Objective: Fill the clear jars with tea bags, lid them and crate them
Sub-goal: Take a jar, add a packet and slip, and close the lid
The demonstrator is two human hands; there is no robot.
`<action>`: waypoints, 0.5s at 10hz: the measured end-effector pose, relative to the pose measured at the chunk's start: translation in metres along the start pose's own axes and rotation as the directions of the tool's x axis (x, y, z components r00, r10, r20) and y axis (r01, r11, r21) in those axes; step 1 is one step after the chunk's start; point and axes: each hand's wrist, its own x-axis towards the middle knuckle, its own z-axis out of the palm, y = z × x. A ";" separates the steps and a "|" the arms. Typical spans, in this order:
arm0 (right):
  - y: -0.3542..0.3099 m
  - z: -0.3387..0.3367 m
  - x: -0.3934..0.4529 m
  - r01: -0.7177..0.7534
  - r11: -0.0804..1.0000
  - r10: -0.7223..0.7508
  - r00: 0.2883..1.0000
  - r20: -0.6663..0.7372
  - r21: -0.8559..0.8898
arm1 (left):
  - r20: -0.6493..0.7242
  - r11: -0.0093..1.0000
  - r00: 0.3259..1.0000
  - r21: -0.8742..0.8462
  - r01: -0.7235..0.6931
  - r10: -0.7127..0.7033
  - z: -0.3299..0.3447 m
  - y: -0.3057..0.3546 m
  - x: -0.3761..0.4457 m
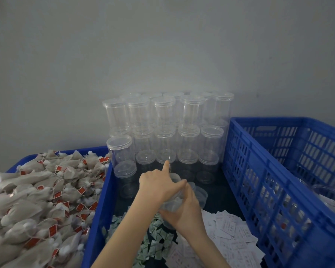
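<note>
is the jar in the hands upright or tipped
Tipped. The jar leans with its mouth toward the stacked jars; the right hand grips its body and the left hand covers the top.

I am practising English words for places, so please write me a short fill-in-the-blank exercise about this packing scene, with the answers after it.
1. The heap of tea bags lies on the person's ____ side.
2. The left hand and the right hand together hold one clear ____.
3. The stacked empty jars stand against the ____.
4. The slotted crate on the right is ____ in colour.

Answers: left; jar; wall; blue
</note>
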 end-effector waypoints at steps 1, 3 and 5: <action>-0.004 -0.004 0.001 0.001 1.000 -0.002 1.000 0.011 0.022 | 0.101 0.993 0.993 -0.099 -0.057 0.067 -0.002 -0.010 0.001; -0.007 -0.016 -0.002 -0.014 0.996 0.009 0.998 0.063 0.082 | 0.361 0.878 0.825 -0.373 -0.300 0.435 -0.020 -0.026 0.003; -0.006 -0.011 -0.001 -0.014 0.999 0.013 0.999 0.031 0.052 | 0.078 0.998 0.997 -0.058 -0.018 0.022 -0.010 -0.006 -0.002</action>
